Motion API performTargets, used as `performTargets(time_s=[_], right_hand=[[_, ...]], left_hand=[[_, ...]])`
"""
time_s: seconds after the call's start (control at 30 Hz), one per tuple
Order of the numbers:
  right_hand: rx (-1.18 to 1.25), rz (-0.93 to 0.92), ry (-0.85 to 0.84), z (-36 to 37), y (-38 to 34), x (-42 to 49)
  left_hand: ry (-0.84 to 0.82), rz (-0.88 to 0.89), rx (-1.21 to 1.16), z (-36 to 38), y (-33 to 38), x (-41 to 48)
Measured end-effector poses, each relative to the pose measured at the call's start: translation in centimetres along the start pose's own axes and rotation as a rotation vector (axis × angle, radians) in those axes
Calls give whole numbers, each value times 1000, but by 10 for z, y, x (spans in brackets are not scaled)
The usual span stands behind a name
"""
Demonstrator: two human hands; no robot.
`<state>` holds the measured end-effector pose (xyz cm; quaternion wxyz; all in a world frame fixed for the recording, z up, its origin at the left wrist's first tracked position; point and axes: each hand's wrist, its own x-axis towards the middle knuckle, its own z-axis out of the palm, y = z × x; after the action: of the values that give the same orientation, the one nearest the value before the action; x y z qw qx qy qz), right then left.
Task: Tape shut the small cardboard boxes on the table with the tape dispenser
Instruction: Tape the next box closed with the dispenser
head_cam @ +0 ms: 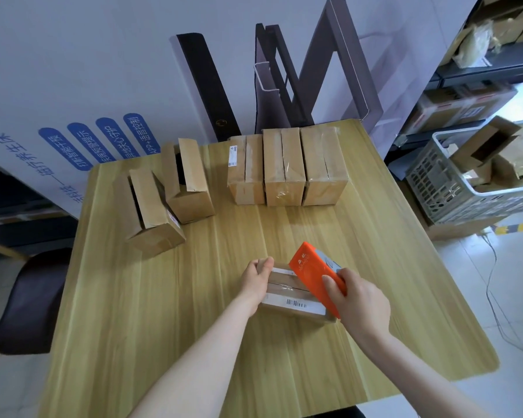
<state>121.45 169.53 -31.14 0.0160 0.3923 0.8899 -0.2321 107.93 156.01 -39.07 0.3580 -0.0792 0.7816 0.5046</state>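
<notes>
Left hand (257, 274) grips the box (287, 297); right hand (357, 300) clasps the dispenser (314, 273) atop it.

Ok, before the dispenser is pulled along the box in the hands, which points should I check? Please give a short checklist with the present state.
1. Left hand grips the left end of the box to steady it: ok.
2. Right hand grips the orange tape dispenser: ok.
3. Dispenser sits on the right end of the box: ok.
4. Top flaps lie closed along the centre seam: ok.
5. Tape end is stuck down on the cardboard: cannot tell, hidden under the dispenser.
6. All boxes closed: not ok, the two open boxes at the left have their flaps up.
</notes>
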Motion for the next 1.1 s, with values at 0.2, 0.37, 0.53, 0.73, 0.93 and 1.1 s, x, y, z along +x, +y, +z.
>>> performTargets(time_s=[0.2,0.37,0.53,0.73,0.93,1.1], right_hand=[[209,40,127,-18,7,10],[249,26,127,-30,2,18],[252,14,122,-31,-2,19],[256,-15,115,-29,-3,19],[219,-53,112,-22,-7,23],[252,-58,71,-14,-20,28]], left_hand=[[381,-226,-432,11,-8,-26],[501,-63,-247,8,-14,-28],[297,-17,1,-5,-3,-17],[445,-114,-248,-9,-1,-22],[581,-159,-393,-30,7,-8],[357,-63,-319,-41,26,14]])
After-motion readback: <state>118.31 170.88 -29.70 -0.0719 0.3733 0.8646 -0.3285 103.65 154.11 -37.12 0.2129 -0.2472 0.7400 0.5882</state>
